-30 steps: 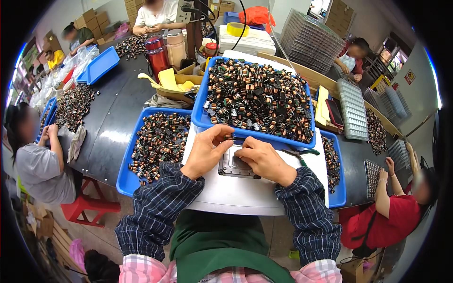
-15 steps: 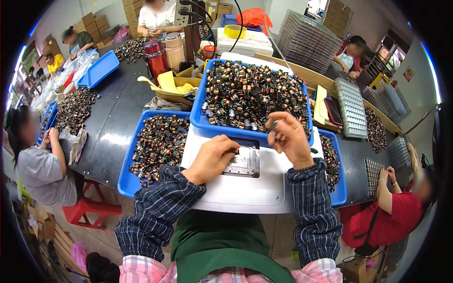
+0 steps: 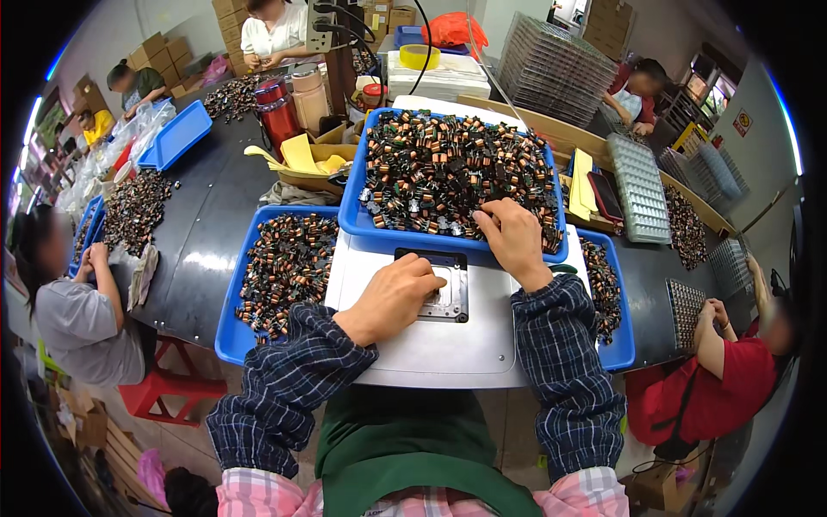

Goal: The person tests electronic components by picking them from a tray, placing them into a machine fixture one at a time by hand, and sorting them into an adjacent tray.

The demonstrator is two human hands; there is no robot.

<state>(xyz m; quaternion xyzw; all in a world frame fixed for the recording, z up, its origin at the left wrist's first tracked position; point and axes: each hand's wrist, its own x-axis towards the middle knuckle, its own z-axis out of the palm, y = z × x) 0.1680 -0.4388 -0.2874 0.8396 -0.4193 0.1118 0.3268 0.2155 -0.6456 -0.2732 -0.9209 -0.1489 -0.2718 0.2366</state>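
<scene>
My left hand (image 3: 392,297) lies over a metal plate fixture (image 3: 459,303) set in the white machine top (image 3: 413,353). Its thumb and fingertips are pinched together above the fixture; what they hold, if anything, is too small to make out. Over the front right of a large blue bin (image 3: 379,226) is my right hand (image 3: 515,239), fingers curled down at the heap of small copper-wound coils (image 3: 448,164). Its fingertips touch the heap, and whatever is between them is hidden.
Smaller blue bins of coils stand at left (image 3: 231,332) and right (image 3: 622,345). Beyond the big bin are a red thermos (image 3: 277,112), yellow tape (image 3: 419,57) and stacked clear trays (image 3: 556,73). A white tray (image 3: 639,189) lies at right. Several co-workers sit around.
My right hand has moved forward and left, from above the bin's front rim down to the coil heap. My left hand has shifted slightly and now covers more of the fixture's middle.
</scene>
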